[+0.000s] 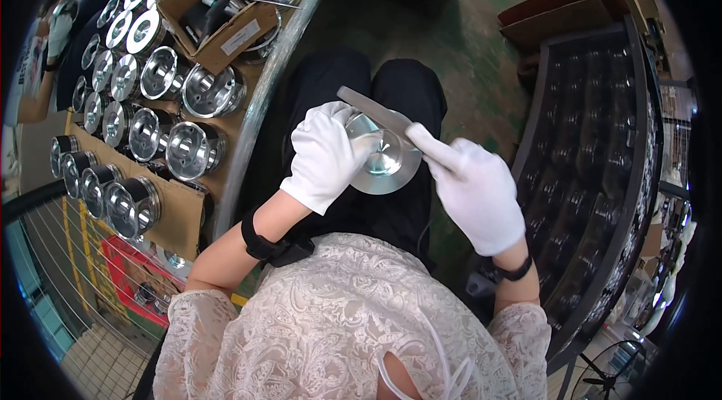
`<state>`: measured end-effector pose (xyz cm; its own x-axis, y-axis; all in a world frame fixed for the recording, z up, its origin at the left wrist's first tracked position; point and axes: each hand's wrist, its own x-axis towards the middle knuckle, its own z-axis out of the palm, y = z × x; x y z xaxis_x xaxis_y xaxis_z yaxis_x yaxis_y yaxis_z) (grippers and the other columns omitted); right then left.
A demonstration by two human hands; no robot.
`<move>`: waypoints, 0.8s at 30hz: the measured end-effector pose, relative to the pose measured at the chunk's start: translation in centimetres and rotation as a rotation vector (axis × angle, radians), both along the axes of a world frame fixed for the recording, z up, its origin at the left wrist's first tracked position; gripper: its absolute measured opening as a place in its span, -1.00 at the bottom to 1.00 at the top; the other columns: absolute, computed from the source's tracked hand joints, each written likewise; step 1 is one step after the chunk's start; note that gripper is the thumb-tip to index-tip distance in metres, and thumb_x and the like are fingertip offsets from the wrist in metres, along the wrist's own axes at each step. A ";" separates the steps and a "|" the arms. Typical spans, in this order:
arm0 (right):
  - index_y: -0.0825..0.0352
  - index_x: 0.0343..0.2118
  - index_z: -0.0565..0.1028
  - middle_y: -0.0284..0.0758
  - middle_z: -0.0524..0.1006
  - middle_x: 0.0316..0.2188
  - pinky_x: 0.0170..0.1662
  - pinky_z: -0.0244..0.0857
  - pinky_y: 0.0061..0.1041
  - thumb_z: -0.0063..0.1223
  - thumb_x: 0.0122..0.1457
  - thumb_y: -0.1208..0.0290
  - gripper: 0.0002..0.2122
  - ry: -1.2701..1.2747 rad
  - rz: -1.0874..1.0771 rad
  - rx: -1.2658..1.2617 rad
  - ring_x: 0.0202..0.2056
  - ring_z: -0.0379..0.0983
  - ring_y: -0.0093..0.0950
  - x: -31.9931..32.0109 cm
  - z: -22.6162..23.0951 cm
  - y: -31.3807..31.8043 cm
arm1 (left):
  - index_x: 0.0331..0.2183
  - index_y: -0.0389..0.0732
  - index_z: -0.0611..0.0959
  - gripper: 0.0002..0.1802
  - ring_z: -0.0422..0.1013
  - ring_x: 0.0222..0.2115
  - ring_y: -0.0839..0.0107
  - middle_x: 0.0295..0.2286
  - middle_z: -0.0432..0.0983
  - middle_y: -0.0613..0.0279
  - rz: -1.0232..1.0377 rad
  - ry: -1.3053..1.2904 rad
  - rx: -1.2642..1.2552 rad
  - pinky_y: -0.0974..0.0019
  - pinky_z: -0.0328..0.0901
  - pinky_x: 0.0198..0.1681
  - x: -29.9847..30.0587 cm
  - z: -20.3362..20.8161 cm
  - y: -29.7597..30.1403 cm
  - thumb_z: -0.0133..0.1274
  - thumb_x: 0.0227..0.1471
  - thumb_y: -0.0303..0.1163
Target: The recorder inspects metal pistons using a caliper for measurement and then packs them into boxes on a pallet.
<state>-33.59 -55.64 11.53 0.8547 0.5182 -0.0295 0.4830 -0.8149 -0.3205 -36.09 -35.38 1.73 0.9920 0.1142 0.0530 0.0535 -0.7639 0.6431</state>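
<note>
Over my lap, my left hand, in a white glove, grips a shiny metal piston with its round rim turned up toward me. My gloved right hand is closed around one end of a flat grey file. The file lies slantwise across the far rim of the piston and seems to touch it. My right index finger stretches along the file. The left fingertips are partly hidden behind the piston.
At left, rows of shiny pistons stand on a cardboard-covered table. An open cardboard box there holds tools. A dark rack of round parts stands at right. Another person's gloved hand shows at far left; a red crate sits below.
</note>
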 end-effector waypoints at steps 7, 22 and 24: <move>-0.09 0.05 0.56 -0.31 0.37 -0.60 -0.50 0.32 -0.34 0.13 0.13 0.47 -0.58 -0.057 0.053 0.005 -0.60 0.39 -0.29 0.1 0.2 0.5 | -0.27 -0.22 0.71 -0.56 0.50 -0.23 0.02 -0.25 0.58 0.01 0.016 -0.001 -0.012 0.09 0.43 -0.17 0.2 -0.6 -0.1 0.27 -0.17 -0.11; -0.07 0.10 0.51 -0.34 0.39 -0.54 -0.51 0.40 -0.35 0.11 0.10 0.42 -0.55 -0.142 0.049 -0.077 -0.62 0.47 -0.34 0.2 -1.5 3.2 | -0.31 -0.25 0.71 -0.58 0.53 -0.26 -0.02 -0.23 0.58 -0.06 0.024 0.074 -0.052 0.09 0.44 -0.19 0.7 -0.4 -0.1 0.25 -0.15 -0.11; -0.07 0.10 0.49 -0.30 0.42 -0.52 -0.50 0.41 -0.31 0.09 0.12 0.40 -0.57 -0.123 0.040 -0.059 -0.60 0.49 -0.30 0.4 -1.4 2.9 | -0.29 -0.25 0.71 -0.56 0.52 -0.22 -0.01 -0.22 0.58 -0.05 0.020 0.014 -0.019 0.10 0.43 -0.16 0.2 -0.7 -0.3 0.26 -0.15 -0.11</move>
<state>-33.24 -52.72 10.14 0.8325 0.5523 0.0427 0.5480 -0.8099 -0.2092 -35.87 -35.66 1.08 0.9901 0.1350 0.0371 0.0777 -0.7501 0.6567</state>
